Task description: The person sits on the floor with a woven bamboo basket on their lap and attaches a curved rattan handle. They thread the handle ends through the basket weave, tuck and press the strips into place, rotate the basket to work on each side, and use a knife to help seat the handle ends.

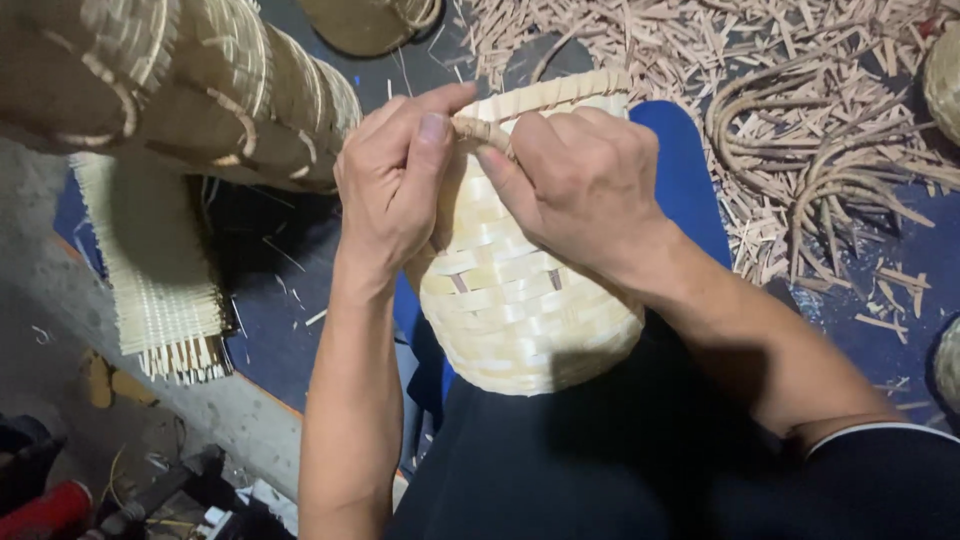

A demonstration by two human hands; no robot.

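At the far left we see a flat woven bamboo mat (150,270) lying on the dark floor (270,330), its loose strip ends fringed along the lower edge. Above it, a stack of finished woven baskets (200,80) leans in from the upper left corner.

Next comes our left hand (390,180). It is closed in a pinch: thumb and forefinger press together on a thin binding strip (480,128) at the basket's rim. Just beside it, our right hand (580,185) is also closed, its fingers curled over the same rim, thumb pushing against the strip from the other side. The two hands nearly touch over that one spot.

Under both hands sits the small woven basket (520,310), resting on our lap against the dark trousers (600,460), its mouth tilted away from us. Its body looks fully woven, bottom and walls closed in even bands. We judge the rim wrapping to be the part in hand: the far edge of the rim (560,92) already carries a wound band, while the near part under our fingers appears unfinished. How much remains is hidden by the hands.

To the right, a litter of cut bamboo scraps (700,50) covers the floor, with a bundle of curved bamboo strips (810,160) lying among it.
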